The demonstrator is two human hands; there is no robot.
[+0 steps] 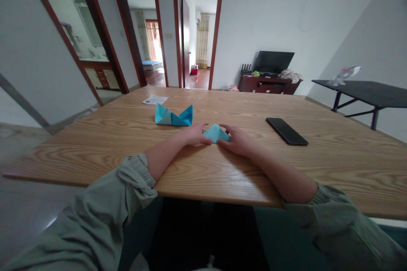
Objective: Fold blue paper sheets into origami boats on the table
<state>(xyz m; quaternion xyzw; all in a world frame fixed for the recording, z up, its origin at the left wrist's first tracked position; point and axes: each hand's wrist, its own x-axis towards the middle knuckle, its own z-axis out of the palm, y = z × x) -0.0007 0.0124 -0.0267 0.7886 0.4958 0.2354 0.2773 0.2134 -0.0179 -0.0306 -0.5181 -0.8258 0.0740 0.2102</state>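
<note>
A small light blue folded paper (216, 132) lies on the wooden table (222, 165) between my hands. My left hand (194, 134) pinches its left edge, fingers closed on the paper. From the other side my right hand (239, 141) presses on the paper's right edge, fingers bent over it. A finished blue folded paper shape (174, 116) with two raised points rests on the table just beyond, apart from both hands.
A black phone (286, 131) lies flat to the right of my right hand. A white slip of paper (155, 100) sits near the table's far left. A black side table (365, 92) stands at the right wall; two open doorways lie ahead.
</note>
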